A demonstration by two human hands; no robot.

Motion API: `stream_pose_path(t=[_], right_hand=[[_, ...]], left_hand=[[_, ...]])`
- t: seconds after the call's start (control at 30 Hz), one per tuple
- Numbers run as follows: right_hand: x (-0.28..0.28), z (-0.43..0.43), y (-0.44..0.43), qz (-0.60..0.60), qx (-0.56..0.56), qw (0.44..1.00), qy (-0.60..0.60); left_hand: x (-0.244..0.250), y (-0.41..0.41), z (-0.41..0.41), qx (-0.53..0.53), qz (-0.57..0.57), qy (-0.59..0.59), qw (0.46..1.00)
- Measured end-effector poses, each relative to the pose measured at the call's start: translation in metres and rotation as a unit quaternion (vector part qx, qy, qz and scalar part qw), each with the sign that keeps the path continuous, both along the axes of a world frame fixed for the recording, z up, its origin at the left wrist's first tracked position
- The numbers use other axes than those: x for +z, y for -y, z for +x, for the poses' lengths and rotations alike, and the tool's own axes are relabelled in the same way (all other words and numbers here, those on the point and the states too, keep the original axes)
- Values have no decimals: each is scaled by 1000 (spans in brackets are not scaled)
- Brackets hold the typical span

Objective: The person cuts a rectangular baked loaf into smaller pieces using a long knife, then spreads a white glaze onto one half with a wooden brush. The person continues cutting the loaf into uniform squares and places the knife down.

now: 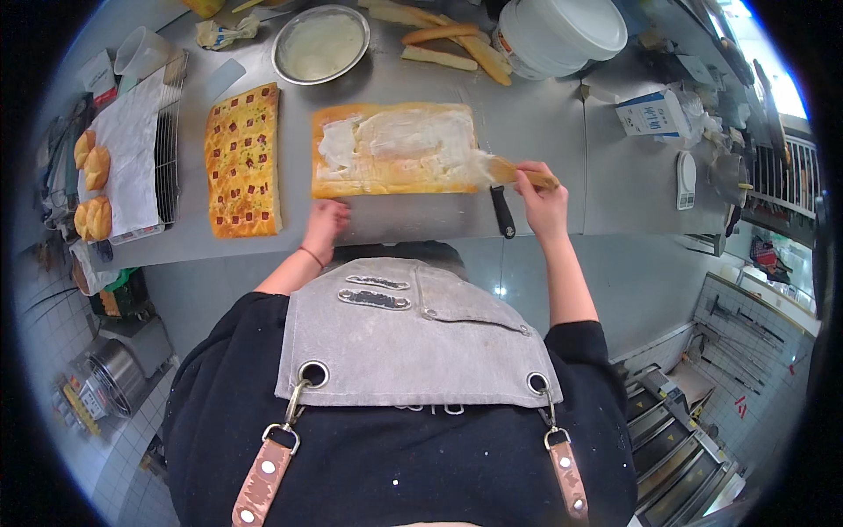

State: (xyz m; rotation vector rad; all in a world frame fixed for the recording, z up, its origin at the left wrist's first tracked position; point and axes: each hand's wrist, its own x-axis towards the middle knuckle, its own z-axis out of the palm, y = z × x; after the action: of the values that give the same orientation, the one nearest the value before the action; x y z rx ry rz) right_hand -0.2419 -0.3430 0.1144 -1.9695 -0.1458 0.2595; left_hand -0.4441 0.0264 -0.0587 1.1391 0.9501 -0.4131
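A rectangular slab of bread (395,181) lies before me on the steel worktable, most of its top covered unevenly with white cream (411,132). My right hand (543,191) grips the handle of a wooden spreading tool (504,170); its cream-coated end is at the slab's right edge. Near the lower left corner of the slab is my left hand (327,221), fingers partly curled, holding nothing that I can see. A black-handled tool (502,212) lies beside my right hand, its far end hidden. Beyond the slab stands a metal bowl (321,45) of white cream.
To the left lie a topped bread slab (244,161) and a wire rack (168,145) with paper and small buns (97,168). Bread strips (454,39) and white buckets (560,36) are at the back. A kitchen scale (685,178) sits right; the table's front edge is close to me.
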Motion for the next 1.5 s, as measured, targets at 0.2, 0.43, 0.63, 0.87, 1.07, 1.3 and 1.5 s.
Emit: stream_pose_path(t=[0.2, 0.43, 0.63, 0.87, 1.07, 1.3, 1.5], right_hand=[[-10, -55, -62, -283, 181, 900, 277], [-27, -101, -189, -61, 190, 965, 168], [-62, -79, -182, 123, 4, 988, -93], [-10, -50, -120, -81, 15, 973, 214], [-31, -43, -212, -203, 290, 878, 322], [-26, -92, -223, -96, 389, 892, 206], [13, -55, -216, 14, 270, 953, 135]], left_hand=[[14, -37, 10, 88, 141, 63, 984], [21, -44, 10, 86, -57, 51, 993], [6, -52, 9, 49, -3, 56, 997], [6, -52, 13, 62, 0, 40, 997], [38, -47, 25, 79, -134, -2, 988], [12, -49, 17, 146, -184, 66, 970], [33, -49, 5, 173, -211, 70, 960]])
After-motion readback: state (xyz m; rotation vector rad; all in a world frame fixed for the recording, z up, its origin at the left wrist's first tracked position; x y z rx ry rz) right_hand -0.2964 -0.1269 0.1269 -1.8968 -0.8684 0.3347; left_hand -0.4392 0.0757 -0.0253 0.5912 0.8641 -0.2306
